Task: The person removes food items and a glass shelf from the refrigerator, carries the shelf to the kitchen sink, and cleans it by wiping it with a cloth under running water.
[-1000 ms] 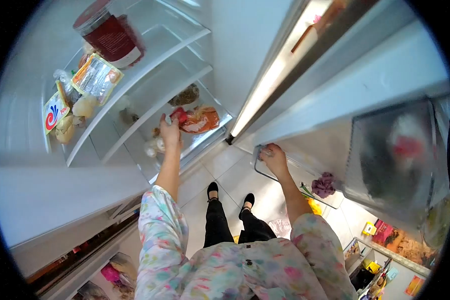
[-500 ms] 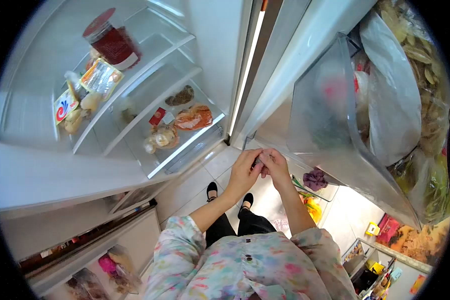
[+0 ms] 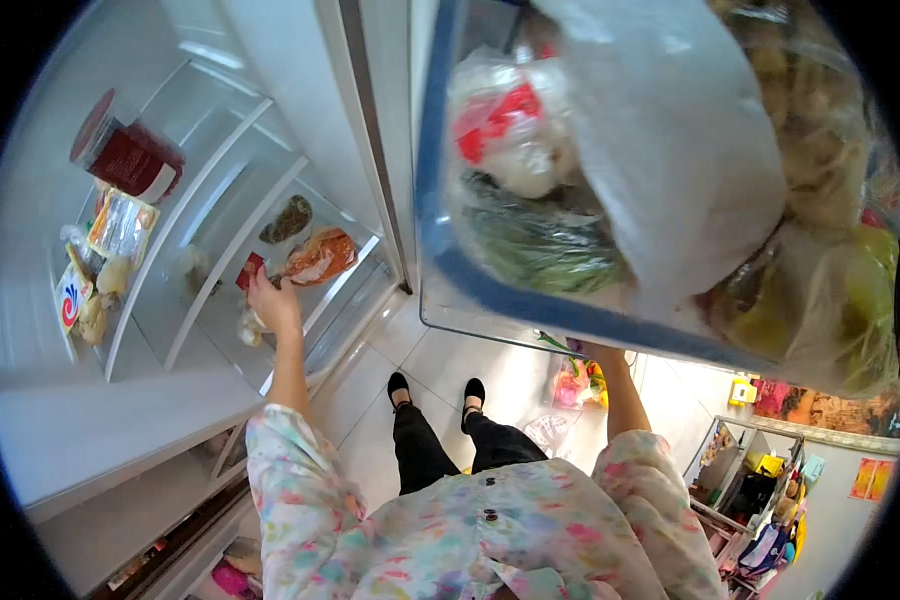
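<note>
My left hand (image 3: 274, 302) reaches into the fridge door shelf at the left, fingers stretched out and apart. Its fingertips are at a small red packet (image 3: 249, 270), beside a bag with orange-brown contents (image 3: 322, 256). Below the hand a bag with pale contents (image 3: 251, 328) is partly covered. On the other side, my right hand (image 3: 598, 351) is mostly hidden under the lower edge of a clear drawer (image 3: 435, 235); its fingers do not show. Bagged leafy greens (image 3: 535, 235), a white and red bag (image 3: 500, 120) and a large white bag (image 3: 680, 130) fill the drawer.
Higher on the door shelves stand a red-lidded jar (image 3: 125, 160) and packets with pale bulbs (image 3: 120, 228). On the tiled floor (image 3: 450, 350), colourful bagged things (image 3: 578, 385) lie beyond my feet. An open storage unit (image 3: 745, 475) stands at the lower right.
My hands, together around something small and dark before, are now apart. The left went to the door shelf, the right under the drawer. The drawer appears larger and nearer, and the view has shifted.
</note>
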### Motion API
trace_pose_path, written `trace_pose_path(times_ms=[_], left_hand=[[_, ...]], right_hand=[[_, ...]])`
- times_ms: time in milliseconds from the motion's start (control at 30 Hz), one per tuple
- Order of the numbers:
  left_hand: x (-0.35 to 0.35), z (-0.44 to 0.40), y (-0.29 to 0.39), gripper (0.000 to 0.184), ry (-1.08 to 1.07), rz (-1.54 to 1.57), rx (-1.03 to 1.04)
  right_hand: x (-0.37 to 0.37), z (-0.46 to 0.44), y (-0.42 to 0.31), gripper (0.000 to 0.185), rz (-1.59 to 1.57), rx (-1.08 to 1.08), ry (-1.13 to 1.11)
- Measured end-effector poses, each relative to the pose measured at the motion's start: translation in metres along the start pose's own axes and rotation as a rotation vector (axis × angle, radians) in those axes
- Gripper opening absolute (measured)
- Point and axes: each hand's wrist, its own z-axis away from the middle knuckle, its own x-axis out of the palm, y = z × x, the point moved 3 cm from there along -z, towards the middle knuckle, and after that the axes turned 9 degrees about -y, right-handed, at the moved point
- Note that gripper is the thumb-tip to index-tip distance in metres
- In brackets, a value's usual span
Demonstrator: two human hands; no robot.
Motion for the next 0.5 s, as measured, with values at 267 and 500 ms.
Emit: trace_pose_path(times_ms=[267,500], left_hand=[[-0.037,0.137,0.192,0.013,-0.568,0.604,0.581],[0.069,0.242,0.315,0.021,-1.167,0.314,1.006]], right_hand=[[-0.017,0.006,0.004,0.034,-0.188,-0.100,0.181],[-0.049,0.023,0.002,0.039,0.109,-0.154,0.091]])
